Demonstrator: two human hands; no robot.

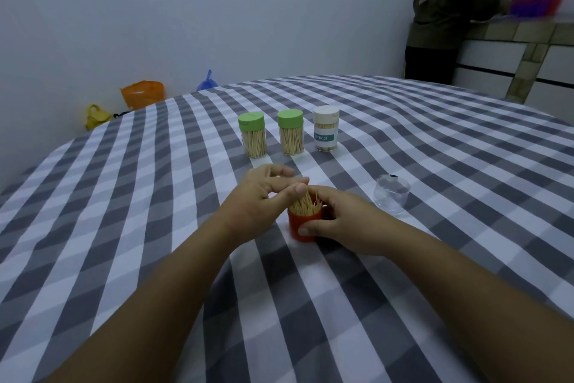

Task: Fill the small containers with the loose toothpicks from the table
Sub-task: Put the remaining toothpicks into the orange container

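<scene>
Item, centre frame on the grey-and-white checked worktop [155,227]: small red plastic container [302,226] of wooden toothpicks [306,205], right hand [338,221] clamped round it, left hand [264,196] pinching the tips; best tamped level gently before fitting the clear plastic lid [391,198], right.

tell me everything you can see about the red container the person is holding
The red container is a small, opaque, round cup that looks like plastic, standing upright and lidless on the checked tablecloth. It is packed with pale wooden toothpicks that stick up past its rim, leaning slightly. The right hand grips its side, thumb across the front. The left hand reaches over the top, fingertips at the toothpick tips. A clear dome-shaped cover sits apart, to its right.
</scene>
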